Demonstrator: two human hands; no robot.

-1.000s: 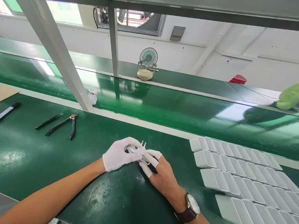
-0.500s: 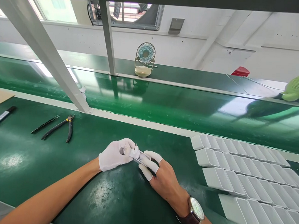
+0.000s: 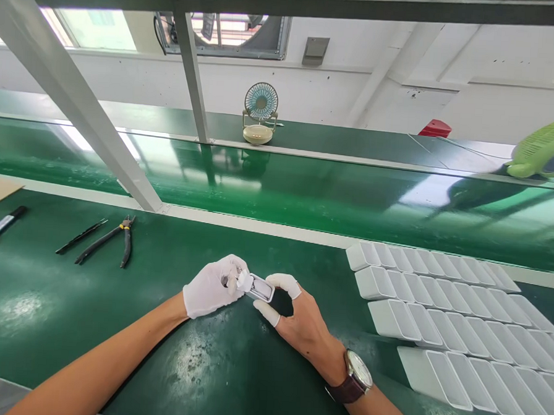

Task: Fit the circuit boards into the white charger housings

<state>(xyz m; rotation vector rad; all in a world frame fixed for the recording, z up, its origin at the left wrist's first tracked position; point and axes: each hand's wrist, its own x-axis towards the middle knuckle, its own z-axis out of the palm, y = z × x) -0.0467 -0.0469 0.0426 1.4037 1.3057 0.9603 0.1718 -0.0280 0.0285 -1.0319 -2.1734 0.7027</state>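
Observation:
In the middle of the head view, my left hand [image 3: 213, 289], in a white glove, is closed round one end of a small white plastic housing [image 3: 260, 288]. The housing has a long recess facing up, with a whiter piece at its left end. My right hand [image 3: 294, 310] wears white finger cots. Its thumb and forefinger grip the housing's right end from both sides, leaving a gap behind it. What lies under the left fingers is hidden.
Rows of white open plastic boxes [image 3: 444, 297] stand at the right. Cutting pliers [image 3: 125, 240], tweezers [image 3: 81, 236] and a marker [image 3: 1, 228] lie at the left. A slanted post [image 3: 92, 99] rises beside a green conveyor belt [image 3: 305, 196]; a small fan [image 3: 260, 110] stands behind.
My right fingers have drawn back from inside the housing to its right end, and its recess now shows. The camera view has shifted slightly.

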